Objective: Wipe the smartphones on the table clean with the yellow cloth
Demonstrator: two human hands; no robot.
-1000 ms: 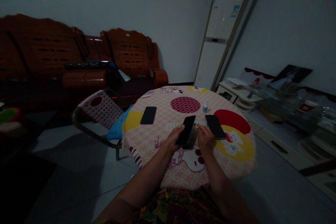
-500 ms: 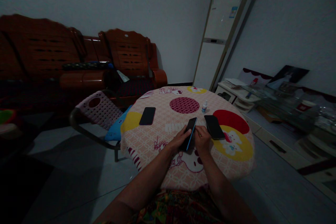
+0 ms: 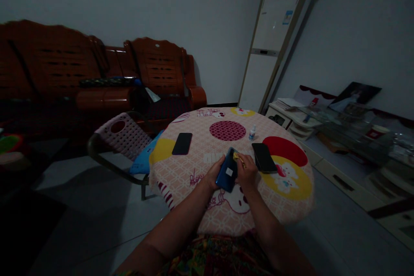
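Observation:
A blue smartphone (image 3: 223, 180) is in my left hand (image 3: 213, 174), its glossy back turned up with a pale square sticker on it. The fingers of that hand are closed along the phone's left side. My right hand (image 3: 248, 174) pinches a small yellow cloth (image 3: 236, 155) against the phone's upper end, by the camera. Just right of this hand lies a dark phone (image 3: 264, 158), screen up. Another dark phone (image 3: 182, 144) rests toward the left side of the table. A small white bottle (image 3: 252, 133) with a blue label stands upright beyond my hands.
A patterned pink cloth (image 3: 194, 138) covers the round table. At its left is a woven chair (image 3: 126, 136) with a blue cushion (image 3: 142, 157). Wooden seats (image 3: 155, 69) line the back wall. A tall white cabinet-like unit (image 3: 258, 77) fills the corner; a low cabinet (image 3: 336, 172) runs along the right.
The phone in my left hand has turned from nearly edge-on to showing its blue back. My right hand has moved to its upper end, and the yellow cloth now shows clearly.

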